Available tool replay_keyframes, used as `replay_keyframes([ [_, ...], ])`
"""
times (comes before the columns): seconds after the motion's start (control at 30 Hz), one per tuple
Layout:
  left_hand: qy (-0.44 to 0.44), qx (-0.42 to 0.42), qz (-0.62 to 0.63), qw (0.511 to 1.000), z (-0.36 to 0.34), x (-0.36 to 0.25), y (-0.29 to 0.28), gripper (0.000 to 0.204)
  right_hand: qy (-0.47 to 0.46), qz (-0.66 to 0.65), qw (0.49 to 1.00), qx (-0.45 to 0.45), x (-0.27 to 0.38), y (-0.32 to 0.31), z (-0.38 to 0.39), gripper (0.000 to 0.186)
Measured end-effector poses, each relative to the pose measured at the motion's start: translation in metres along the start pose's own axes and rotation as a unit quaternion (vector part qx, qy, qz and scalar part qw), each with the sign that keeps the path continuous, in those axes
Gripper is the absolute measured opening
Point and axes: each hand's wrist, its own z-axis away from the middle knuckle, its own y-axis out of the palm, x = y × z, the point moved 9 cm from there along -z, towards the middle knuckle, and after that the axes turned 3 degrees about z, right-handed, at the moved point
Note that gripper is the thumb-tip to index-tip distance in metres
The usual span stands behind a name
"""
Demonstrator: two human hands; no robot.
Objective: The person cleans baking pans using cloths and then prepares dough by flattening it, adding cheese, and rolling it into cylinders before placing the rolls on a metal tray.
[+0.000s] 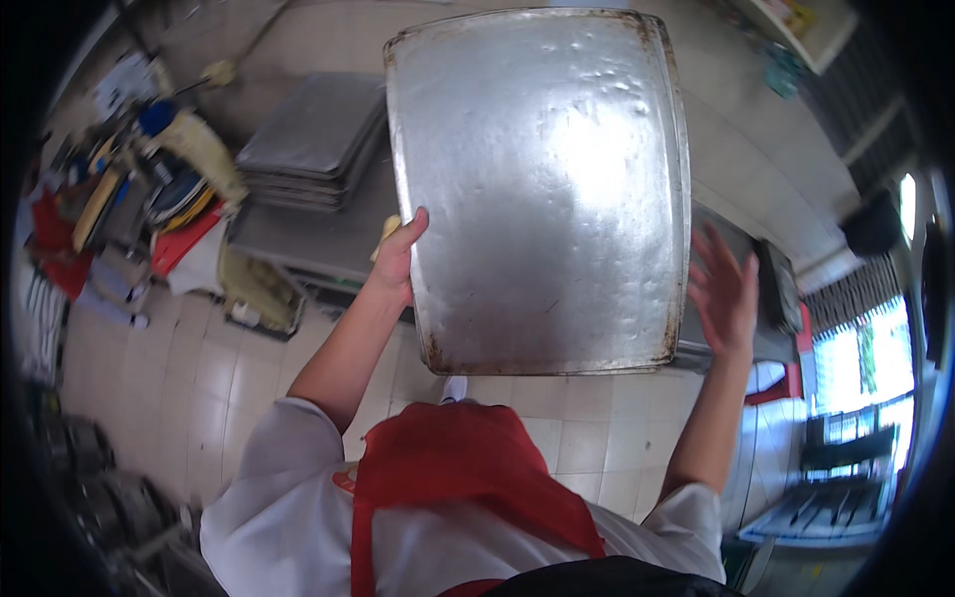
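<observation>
Head view, metal tray (537, 199): up in front of the person, big dented face showing, kinda rusty at the corners
Left hand (401, 254): clamped on the tray's left edge, thumb over the face
Right hand (726, 294): fingers spread, right by the opposite edge, honestly can't tell if it's touching
Both hands: well apart, tray between them
Metal table (284, 231): beyond the tray, with a tray stack (308, 134) on its left part
Clothes: red apron (453, 458) over a white shirt (274, 478)
</observation>
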Motion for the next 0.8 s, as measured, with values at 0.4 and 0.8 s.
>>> replay_keyframes([
  [0.4, 0.176, -0.330, -0.340, 0.863, 0.089, -0.265, -0.183, 0.092, 0.252, 0.135, 0.957, 0.042, -0.282, 0.276, -0.218, 0.109],
  [0.8, 0.024, -0.171, -0.398, 0.901, -0.119, -0.509, -0.321, 0.107, 0.268, 0.086, 0.959, -0.043, -0.357, 0.449, -0.410, 0.117],
])
